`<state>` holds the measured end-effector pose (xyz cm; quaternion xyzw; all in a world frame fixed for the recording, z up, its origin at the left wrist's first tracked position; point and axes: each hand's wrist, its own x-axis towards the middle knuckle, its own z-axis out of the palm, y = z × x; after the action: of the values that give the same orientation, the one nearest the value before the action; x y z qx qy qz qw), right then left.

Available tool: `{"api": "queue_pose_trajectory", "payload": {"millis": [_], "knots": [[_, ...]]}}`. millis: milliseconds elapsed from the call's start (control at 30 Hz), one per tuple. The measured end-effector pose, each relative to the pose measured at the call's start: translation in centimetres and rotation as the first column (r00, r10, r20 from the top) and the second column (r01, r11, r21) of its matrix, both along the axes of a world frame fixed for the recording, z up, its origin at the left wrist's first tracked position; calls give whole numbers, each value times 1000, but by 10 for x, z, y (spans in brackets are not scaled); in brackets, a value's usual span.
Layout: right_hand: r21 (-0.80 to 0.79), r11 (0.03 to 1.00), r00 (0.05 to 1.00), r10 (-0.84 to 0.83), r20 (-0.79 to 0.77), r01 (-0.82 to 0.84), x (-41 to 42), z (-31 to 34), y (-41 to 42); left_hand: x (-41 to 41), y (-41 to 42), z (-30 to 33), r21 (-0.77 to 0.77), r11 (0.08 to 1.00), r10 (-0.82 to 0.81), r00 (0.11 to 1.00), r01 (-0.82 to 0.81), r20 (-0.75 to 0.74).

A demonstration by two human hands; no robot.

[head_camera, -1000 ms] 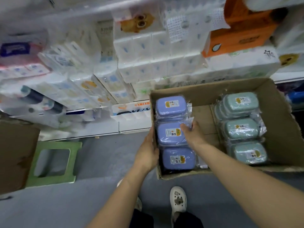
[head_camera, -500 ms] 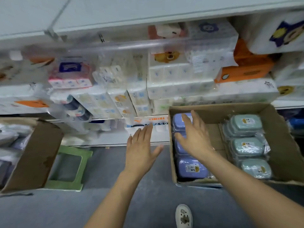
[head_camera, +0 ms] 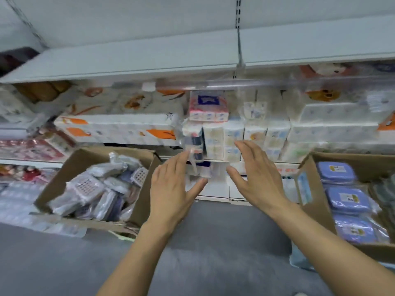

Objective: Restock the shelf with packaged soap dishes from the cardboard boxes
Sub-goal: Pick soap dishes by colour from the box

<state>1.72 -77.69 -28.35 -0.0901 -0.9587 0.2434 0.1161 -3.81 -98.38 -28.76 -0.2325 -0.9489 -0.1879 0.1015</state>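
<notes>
A cardboard box [head_camera: 314,201] at the right holds a row of purple packaged soap dishes [head_camera: 347,199] in clear wrap. Another cardboard box [head_camera: 145,189] at the left is heaped with wrapped dishes and white slotted trays [head_camera: 85,185]. My left hand [head_camera: 171,189] and my right hand [head_camera: 258,178] are stretched out between the two boxes, fingers straight and spread, both empty. They point toward the shelf [head_camera: 136,58] and its tissue packs [head_camera: 233,133].
The white shelf board runs across the top with a clear plastic rail [head_camera: 277,83] below it. Tissue and paper packs fill the lower shelves. Grey floor [head_camera: 203,242] lies under my arms between the boxes.
My hands let go of the purple dishes and left the right box, moving left and up with fingers spread. The view swung left and up, bringing the left box into sight.
</notes>
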Motion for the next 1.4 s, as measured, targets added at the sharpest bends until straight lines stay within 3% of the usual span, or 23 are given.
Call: {"api": "queue_pose_trajectory", "payload": {"millis": [167,400,600,833,1033,1100,1200,1267,1333,1400], "knots": [[-22,996,996,86,30,-85,-42,0,-108,-24,-128,5,-94,992,92,994,-86,60],[18,969,963,244,119,-248,-125,-24,-218,-73,-260,-30,-94,967,252,950,-238,183],[-33,937,908,345,237,-348,-217,-66,-284,-140,-334,-65,-64,937,344,879,-343,330],[-159,938,811,346,472,-308,-316,-129,-353,-243,-404,-106,-82,923,365,785,-376,501],[-218,921,760,389,521,-322,-378,-166,-398,-307,-432,-132,-113,932,342,736,-343,584],[-230,944,753,329,570,-238,-401,-179,-418,-331,-435,-146,-114,937,326,705,-331,630],[-296,943,647,131,751,152,-429,-203,-438,-363,-432,-165,-150,935,329,629,-321,704],[-369,868,586,116,802,333,-433,-216,-448,-377,-428,-176,-83,950,261,617,-302,742],[-471,801,617,168,769,369,-433,-228,-457,-387,-426,-186,7,964,174,649,-266,741],[-620,670,666,245,704,408,-431,-237,-469,-398,-427,-196,32,979,125,724,-199,679]]}}
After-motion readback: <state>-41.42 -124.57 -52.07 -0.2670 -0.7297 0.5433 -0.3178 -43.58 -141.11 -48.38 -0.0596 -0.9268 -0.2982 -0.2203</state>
